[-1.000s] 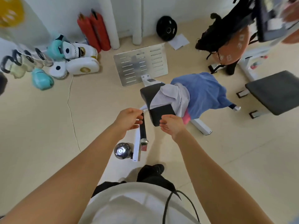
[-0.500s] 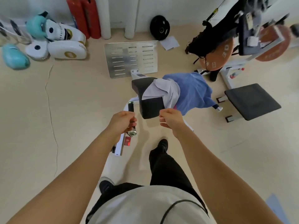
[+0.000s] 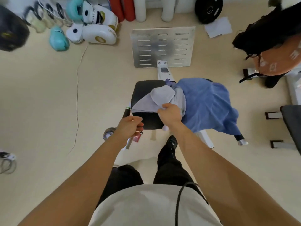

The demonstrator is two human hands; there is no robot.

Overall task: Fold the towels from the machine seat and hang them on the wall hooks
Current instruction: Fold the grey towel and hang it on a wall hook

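Note:
A pale grey towel (image 3: 162,97) lies crumpled across the black machine seat (image 3: 143,90). A larger blue towel (image 3: 206,105) drapes over the seat's right side and hangs toward the floor. My right hand (image 3: 171,112) pinches the grey towel's near edge. My left hand (image 3: 130,126) hovers with curled fingers just left of the seat's front corner, over the machine's black handle (image 3: 126,111); I cannot tell whether it touches it. A bit of pink cloth (image 3: 165,127) peeks out under the seat. No wall hooks are in view.
The machine's metal footplate (image 3: 162,46) stands beyond the seat. Boxing gloves and pads (image 3: 97,30) and kettlebells (image 3: 42,18) lie at the back left, a black weight plate (image 3: 208,8) at the back wall, a second black bench (image 3: 291,124) on the right. My legs stand before the seat.
I have stepped closer to the seat. My right hand has reached forward and taken hold of the grey towel's edge. My left hand stays near the handle.

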